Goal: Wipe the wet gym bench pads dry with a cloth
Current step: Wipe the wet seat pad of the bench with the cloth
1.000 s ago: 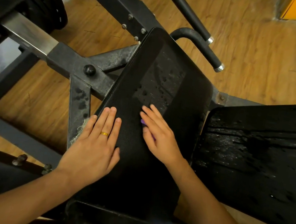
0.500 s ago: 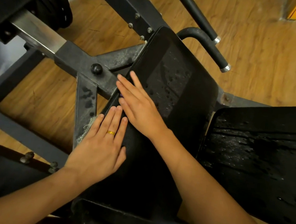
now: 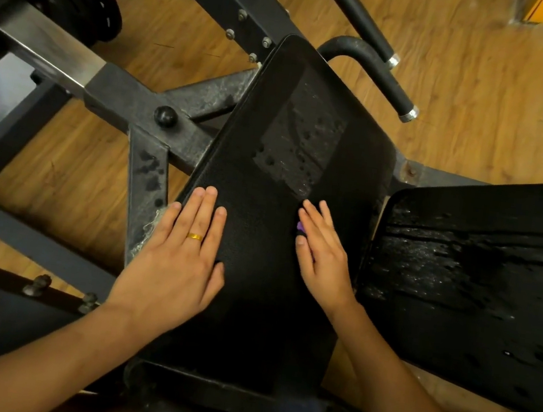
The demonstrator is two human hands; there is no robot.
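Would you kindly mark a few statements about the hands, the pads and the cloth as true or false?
1. The left hand lies flat on the narrow black textured bench pad. True.
2. The wide black pad to the right is dry. False: droplets glisten across it.
3. The gold ring sits on the right hand. False: the left hand wears it.
4. A purple cloth edge peeks from under the right hand. True.

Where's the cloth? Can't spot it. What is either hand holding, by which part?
Nothing is gripped. Right hand presses a purple scrap under flat fingers; left hand lies flat.
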